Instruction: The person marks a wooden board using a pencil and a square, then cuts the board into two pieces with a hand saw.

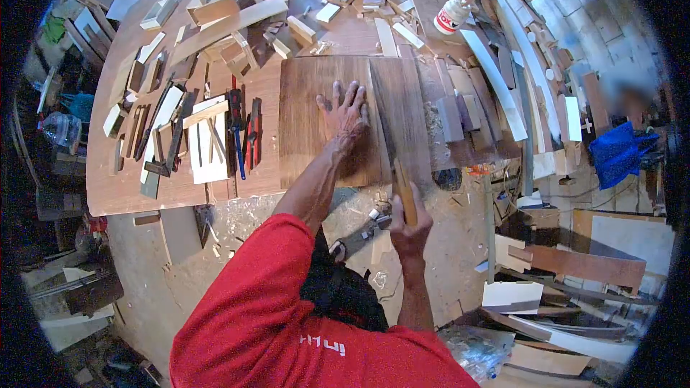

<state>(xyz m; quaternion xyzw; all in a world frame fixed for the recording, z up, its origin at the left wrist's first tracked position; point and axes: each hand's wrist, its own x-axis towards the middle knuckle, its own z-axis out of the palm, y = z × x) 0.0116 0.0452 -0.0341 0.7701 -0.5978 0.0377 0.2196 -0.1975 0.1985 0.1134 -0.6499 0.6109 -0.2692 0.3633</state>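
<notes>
A brown wood-grained board (305, 100) lies flat at the front of the workbench. My left hand (345, 115) presses down on it with the fingers spread. In my right hand (411, 231), at the bench's front edge, is the wooden handle of a handsaw (404, 190). Its thin dark blade runs away from me across the board, to the right of my left hand. Beyond the blade, more brown wood continues to the right. Left of the board lie a red-handled tool (254, 133) and a blue-and-black tool (237, 129).
Wood offcuts and small box frames (213, 0) crowd the back and left of the workbench (262, 93). A white glue bottle (452, 16) stands at the back right. Long strips (496, 86) lie along the right. Shavings litter the floor (244, 230), with stacked boards at lower right.
</notes>
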